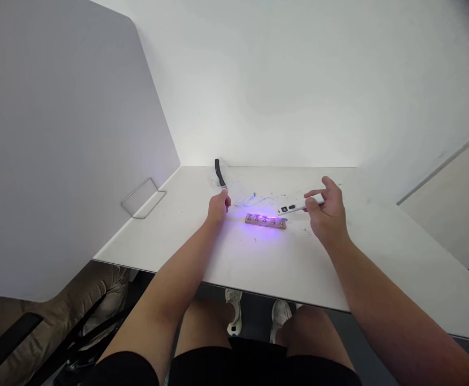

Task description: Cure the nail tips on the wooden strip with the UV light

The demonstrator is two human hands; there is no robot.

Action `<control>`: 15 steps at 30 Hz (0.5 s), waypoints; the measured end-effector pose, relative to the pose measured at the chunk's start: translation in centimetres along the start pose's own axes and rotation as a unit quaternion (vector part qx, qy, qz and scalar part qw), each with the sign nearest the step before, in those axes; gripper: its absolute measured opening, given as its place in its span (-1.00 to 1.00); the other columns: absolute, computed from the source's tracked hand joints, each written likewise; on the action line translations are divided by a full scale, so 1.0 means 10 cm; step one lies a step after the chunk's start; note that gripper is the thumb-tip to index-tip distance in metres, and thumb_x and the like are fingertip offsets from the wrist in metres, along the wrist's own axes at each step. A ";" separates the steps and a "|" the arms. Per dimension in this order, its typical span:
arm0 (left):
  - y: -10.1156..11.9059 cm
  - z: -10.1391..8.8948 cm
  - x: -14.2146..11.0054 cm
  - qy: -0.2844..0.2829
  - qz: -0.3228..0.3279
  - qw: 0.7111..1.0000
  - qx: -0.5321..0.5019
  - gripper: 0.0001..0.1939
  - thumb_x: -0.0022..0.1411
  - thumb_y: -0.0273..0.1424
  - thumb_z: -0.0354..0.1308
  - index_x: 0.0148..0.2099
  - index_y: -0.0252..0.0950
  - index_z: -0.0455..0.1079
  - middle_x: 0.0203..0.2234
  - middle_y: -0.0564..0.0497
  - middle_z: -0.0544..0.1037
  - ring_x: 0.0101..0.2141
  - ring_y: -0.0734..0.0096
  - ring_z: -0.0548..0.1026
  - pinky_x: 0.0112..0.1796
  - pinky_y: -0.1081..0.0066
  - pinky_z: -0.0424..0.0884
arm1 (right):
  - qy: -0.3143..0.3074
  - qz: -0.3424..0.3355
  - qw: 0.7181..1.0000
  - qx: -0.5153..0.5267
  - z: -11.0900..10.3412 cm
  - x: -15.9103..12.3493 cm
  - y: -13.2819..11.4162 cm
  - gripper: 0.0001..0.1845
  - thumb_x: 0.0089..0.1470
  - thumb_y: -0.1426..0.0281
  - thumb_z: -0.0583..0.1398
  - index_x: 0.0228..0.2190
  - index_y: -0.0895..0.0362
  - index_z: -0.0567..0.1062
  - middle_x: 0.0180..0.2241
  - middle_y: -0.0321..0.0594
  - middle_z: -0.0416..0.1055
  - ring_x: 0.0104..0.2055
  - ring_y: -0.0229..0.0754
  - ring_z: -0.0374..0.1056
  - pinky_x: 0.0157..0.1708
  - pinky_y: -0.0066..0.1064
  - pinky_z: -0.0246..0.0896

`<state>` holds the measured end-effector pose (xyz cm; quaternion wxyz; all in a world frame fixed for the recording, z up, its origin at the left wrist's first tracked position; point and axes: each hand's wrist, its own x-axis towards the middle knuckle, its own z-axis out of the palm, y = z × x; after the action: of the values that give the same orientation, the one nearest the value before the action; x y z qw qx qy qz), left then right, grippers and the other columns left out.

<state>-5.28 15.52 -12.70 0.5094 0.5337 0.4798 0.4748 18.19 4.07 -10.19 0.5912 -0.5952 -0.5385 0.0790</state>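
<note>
My right hand point(328, 212) grips a slim white UV nail lamp point(301, 205) with a small dark display and button. Its tip points left and down, and purple light falls on a short wooden nail-tip stand point(264, 223) lying on the table. Several small metal posts and nail tips sit in a row on the stand. To the left of it, my left hand point(218, 206) rests with its fingers curled closed; what they hold, if anything, is hidden. Just beyond that hand lies a curved black handle-like item point(219, 172) with clear plastic around it.
A white cable point(246, 202) with a plug lies loosely behind the stand. Small dark crumbs are scattered on the white table point(170, 236). A grey partition point(77, 118) with a metal wire bracket point(143, 198) stands at left. Another person's trousered legs point(93, 295) show below it.
</note>
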 end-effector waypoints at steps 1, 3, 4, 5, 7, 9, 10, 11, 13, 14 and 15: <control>0.00 0.00 0.00 0.008 0.010 1.000 0.005 -0.55 0.10 -0.10 -0.12 -0.66 -0.30 0.12 -0.83 0.16 0.00 -0.75 0.61 -0.01 -0.64 0.48 -0.07 | -0.002 -0.001 1.000 0.001 0.00 0.00 -0.01 -0.35 0.01 0.19 0.09 0.12 0.01 0.02 -0.23 -0.13 0.34 -0.41 -0.18 0.29 -0.43 -0.25 0.35; 0.00 0.01 0.00 0.028 0.032 0.999 0.012 -0.54 0.09 -0.09 -0.10 -0.68 -0.30 0.10 -0.83 0.16 -0.01 -0.74 0.61 -0.01 -0.63 0.47 -0.06 | -0.003 -0.001 1.000 0.005 -0.01 -0.01 -0.02 -0.35 0.01 0.19 0.08 0.12 0.02 0.01 -0.23 -0.13 0.34 -0.41 -0.18 0.29 -0.44 -0.25 0.35; -0.01 0.01 0.00 0.037 0.035 0.999 0.017 -0.53 0.08 -0.08 -0.09 -0.69 -0.30 0.09 -0.83 0.16 -0.01 -0.74 0.61 -0.01 -0.63 0.47 -0.06 | -0.003 -0.001 1.000 0.007 -0.01 -0.01 -0.03 -0.35 0.02 0.19 0.08 0.12 0.02 0.01 -0.23 -0.13 0.34 -0.40 -0.18 0.29 -0.44 -0.25 0.35; -0.01 0.01 0.00 0.046 0.037 0.998 0.022 -0.53 0.07 -0.08 -0.08 -0.70 -0.30 0.09 -0.83 0.16 -0.01 -0.74 0.61 0.00 -0.63 0.47 -0.06 | -0.002 0.000 1.000 0.009 -0.01 -0.01 -0.03 -0.34 0.02 0.20 0.08 0.12 0.03 0.01 -0.23 -0.13 0.33 -0.39 -0.18 0.28 -0.45 -0.26 0.35; -0.02 0.01 0.01 0.059 0.041 0.997 0.034 -0.53 0.06 -0.09 -0.06 -0.71 -0.30 0.08 -0.83 0.15 0.02 -0.73 0.61 0.01 -0.62 0.46 -0.04 | -0.005 0.004 1.000 0.011 -0.01 -0.01 -0.02 -0.34 0.02 0.20 0.08 0.12 0.05 0.00 -0.23 -0.13 0.33 -0.38 -0.18 0.28 -0.43 -0.25 0.35; -0.03 0.00 0.02 0.067 0.049 0.996 0.042 -0.53 0.05 -0.10 -0.05 -0.72 -0.30 0.08 -0.82 0.14 0.05 -0.72 0.60 0.04 -0.61 0.46 -0.02 | -0.010 0.006 1.000 0.011 0.00 -0.02 -0.01 -0.34 0.02 0.21 0.09 0.12 0.05 0.01 -0.23 -0.14 0.33 -0.37 -0.19 0.28 -0.39 -0.25 0.35; -0.03 0.00 0.02 0.070 0.053 0.995 0.044 -0.53 0.05 -0.10 -0.04 -0.72 -0.30 0.08 -0.82 0.14 0.06 -0.72 0.60 0.05 -0.61 0.46 -0.01 | -0.011 0.004 1.000 0.011 0.00 -0.02 0.00 -0.34 0.02 0.21 0.09 0.12 0.05 0.01 -0.23 -0.15 0.33 -0.38 -0.19 0.27 -0.38 -0.24 0.35; -0.03 0.00 0.02 0.072 0.058 0.995 0.044 -0.54 0.05 -0.10 -0.04 -0.73 -0.30 0.09 -0.82 0.13 0.06 -0.72 0.59 0.06 -0.61 0.46 0.00 | -0.011 0.002 1.000 0.012 0.00 -0.02 0.00 -0.34 0.02 0.20 0.09 0.12 0.05 0.01 -0.23 -0.15 0.32 -0.39 -0.20 0.27 -0.38 -0.24 0.34; -0.03 0.00 0.02 0.078 0.063 0.994 0.045 -0.54 0.04 -0.10 -0.04 -0.73 -0.30 0.10 -0.83 0.13 0.07 -0.72 0.58 0.08 -0.61 0.46 0.01 | -0.008 -0.005 1.000 0.014 0.00 -0.01 0.00 -0.34 0.02 0.20 0.08 0.12 0.05 -0.01 -0.23 -0.15 0.31 -0.41 -0.22 0.26 -0.39 -0.25 0.34; -0.04 0.00 0.02 0.081 0.063 0.994 0.047 -0.53 0.04 -0.10 -0.04 -0.73 -0.30 0.09 -0.83 0.13 0.06 -0.72 0.58 0.08 -0.61 0.45 0.01 | -0.008 -0.007 1.000 0.014 0.00 -0.01 0.00 -0.34 0.03 0.19 0.07 0.12 0.05 -0.01 -0.23 -0.15 0.31 -0.41 -0.23 0.26 -0.41 -0.27 0.34; -0.04 0.00 0.02 0.082 0.061 0.993 0.050 -0.53 0.04 -0.10 -0.04 -0.74 -0.29 0.09 -0.84 0.12 0.06 -0.72 0.57 0.08 -0.61 0.45 0.00 | -0.010 -0.009 1.000 0.012 0.01 -0.02 0.00 -0.35 0.03 0.19 0.06 0.12 0.05 -0.02 -0.23 -0.15 0.31 -0.42 -0.24 0.25 -0.42 -0.28 0.34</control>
<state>-5.31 15.74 -13.09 0.4107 0.5460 0.5100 0.5226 18.10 4.00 -10.31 0.5941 -0.5824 -0.5481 0.0863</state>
